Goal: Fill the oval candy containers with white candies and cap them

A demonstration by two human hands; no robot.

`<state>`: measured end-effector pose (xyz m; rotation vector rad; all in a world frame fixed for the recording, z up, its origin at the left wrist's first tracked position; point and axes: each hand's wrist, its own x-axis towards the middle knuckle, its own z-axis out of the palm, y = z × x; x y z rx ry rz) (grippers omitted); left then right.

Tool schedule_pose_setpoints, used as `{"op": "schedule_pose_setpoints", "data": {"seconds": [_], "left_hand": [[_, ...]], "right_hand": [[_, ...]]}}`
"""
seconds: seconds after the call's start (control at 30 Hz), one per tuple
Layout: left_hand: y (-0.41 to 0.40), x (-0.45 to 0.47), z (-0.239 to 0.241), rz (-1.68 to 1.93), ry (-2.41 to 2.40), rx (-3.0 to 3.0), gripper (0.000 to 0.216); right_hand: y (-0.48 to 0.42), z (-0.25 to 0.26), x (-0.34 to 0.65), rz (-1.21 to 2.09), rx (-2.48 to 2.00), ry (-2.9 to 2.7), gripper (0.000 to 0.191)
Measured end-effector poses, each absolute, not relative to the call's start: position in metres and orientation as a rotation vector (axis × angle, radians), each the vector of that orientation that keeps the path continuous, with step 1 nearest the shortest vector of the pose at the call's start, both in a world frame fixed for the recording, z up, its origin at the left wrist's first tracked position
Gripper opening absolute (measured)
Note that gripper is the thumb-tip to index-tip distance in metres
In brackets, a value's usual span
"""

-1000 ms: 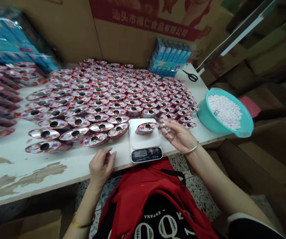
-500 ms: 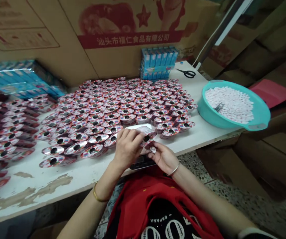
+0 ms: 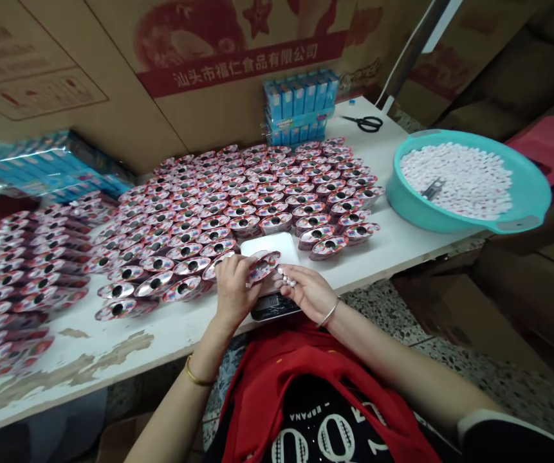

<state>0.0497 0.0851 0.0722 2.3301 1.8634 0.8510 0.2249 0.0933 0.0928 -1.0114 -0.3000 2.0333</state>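
Note:
My left hand (image 3: 234,289) is closed around a small red-and-silver printed packet (image 3: 263,267), tilted over a digital scale. Several small white candies (image 3: 286,276) lie in the curled fingers of my right hand (image 3: 309,292), close beside the packet's right end. Beneath both hands sits the scale, its white plate (image 3: 269,243) partly covered and its dark display panel (image 3: 274,305) facing me. Many like packets (image 3: 242,224) stand upright in rows just beyond, each with a dark round hole in its top.
A turquoise basin (image 3: 455,222) of white candies, with metal tongs (image 3: 433,189) in it, stands at the right. Black scissors (image 3: 367,123) and blue boxes (image 3: 300,108) lie farther back. More packets (image 3: 30,289) fill the left side. A large carton (image 3: 127,109) walls the back.
The packet in my left hand has tipped and moved left, uncovering more of the scale. My right hand has drawn slightly away from below it, candies still held. The view has shifted.

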Motion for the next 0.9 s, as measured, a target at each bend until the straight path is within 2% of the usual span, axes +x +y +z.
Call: {"op": "schedule_pose_setpoints", "data": {"seconds": [0.13,0.33,0.53,0.63,0.77,0.9], "left_hand": [[0.079,0.057,0.067,0.922,1.896,2.184,0.021],[0.074,0.066,0.066,0.989,1.829,2.043,0.017],[0.054,0.048,0.089,1.108,1.681,1.819,0.022],[0.033,0.005,0.107,1.137,1.752,1.785,0.031],[0.018,-0.090,0.138,1.254,2.184,1.715,0.036],[0.054,-0.198,0.156,1.266,2.609,1.582,0.045]], "right_hand": [[0.093,0.104,0.227,1.933,-1.030,-0.537,0.028],[0.107,0.113,0.221,1.881,-1.091,-0.968,0.032],[0.096,0.135,0.224,1.929,-1.156,-0.888,0.031],[0.090,0.135,0.233,1.983,-1.232,-0.786,0.035],[0.087,0.120,0.240,1.993,-1.369,-0.696,0.045],[0.086,0.110,0.239,1.971,-1.465,-0.555,0.056]]}}
